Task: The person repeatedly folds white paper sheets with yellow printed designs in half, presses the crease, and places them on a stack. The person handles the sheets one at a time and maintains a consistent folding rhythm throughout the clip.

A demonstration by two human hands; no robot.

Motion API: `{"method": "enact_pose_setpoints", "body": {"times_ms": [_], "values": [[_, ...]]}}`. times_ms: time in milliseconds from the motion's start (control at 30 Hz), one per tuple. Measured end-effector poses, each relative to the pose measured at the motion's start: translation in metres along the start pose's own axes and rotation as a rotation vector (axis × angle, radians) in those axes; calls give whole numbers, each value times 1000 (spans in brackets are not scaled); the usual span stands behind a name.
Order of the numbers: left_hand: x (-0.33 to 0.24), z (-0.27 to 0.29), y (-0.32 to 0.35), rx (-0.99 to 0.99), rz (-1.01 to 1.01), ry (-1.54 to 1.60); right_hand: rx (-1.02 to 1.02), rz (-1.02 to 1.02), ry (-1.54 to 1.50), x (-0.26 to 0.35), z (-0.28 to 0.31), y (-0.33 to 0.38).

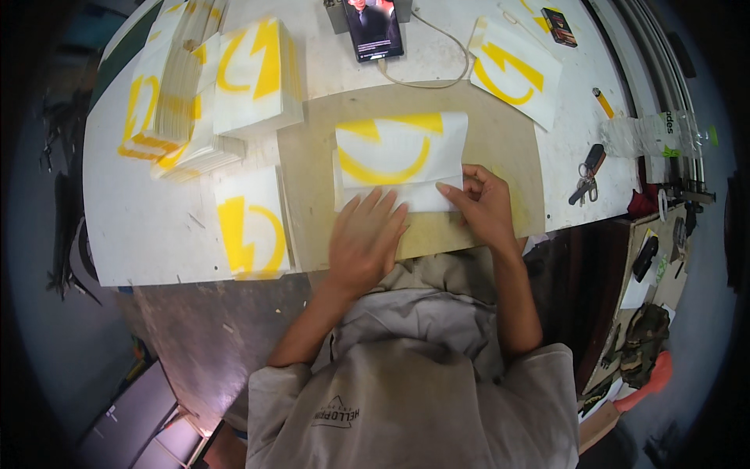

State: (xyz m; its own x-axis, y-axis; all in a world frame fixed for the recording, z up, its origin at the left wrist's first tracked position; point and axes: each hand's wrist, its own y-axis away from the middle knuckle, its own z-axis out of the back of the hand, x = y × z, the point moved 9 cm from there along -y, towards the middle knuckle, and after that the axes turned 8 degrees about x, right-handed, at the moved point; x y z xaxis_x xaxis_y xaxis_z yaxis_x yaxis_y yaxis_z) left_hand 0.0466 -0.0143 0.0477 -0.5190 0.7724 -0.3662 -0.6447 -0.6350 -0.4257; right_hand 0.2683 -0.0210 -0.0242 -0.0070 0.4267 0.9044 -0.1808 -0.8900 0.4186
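Note:
A white paper sheet (400, 152) with a yellow printed shape lies in front of me on a tan board (504, 148). Along its near edge runs a folded-over strip. My left hand (366, 238) rests on that strip near its left part, fingers stretched out and slightly blurred. At the near right corner, my right hand (486, 205) pinches the paper, its thumb on top and the other fingers curled at the side. Some of those fingertips are hidden.
Tall stacks of folded yellow-and-white paper (258, 78) stand at the far left. A smaller pile (254, 227) lies left of the board. Loose printed sheets (516, 74) lie far right. Beyond the board is a corded phone (376, 31); keys (586, 176) and a clear bottle (641, 135) lie right.

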Motion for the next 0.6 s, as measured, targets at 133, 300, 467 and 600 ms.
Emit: {"method": "enact_pose_setpoints", "body": {"times_ms": [133, 300, 467, 600], "values": [[7, -38, -10, 195, 119, -22, -259, 230, 231, 19, 5, 17], [10, -40, -12, 183, 102, -19, -286, 725, 719, 40, -25, 60], [9, -43, -6, 214, 102, -14, -133, 752, 902, 33, -51, 53], [7, -44, 11, 349, 116, 45, -127, 793, 970, 21, -51, 66]]}}
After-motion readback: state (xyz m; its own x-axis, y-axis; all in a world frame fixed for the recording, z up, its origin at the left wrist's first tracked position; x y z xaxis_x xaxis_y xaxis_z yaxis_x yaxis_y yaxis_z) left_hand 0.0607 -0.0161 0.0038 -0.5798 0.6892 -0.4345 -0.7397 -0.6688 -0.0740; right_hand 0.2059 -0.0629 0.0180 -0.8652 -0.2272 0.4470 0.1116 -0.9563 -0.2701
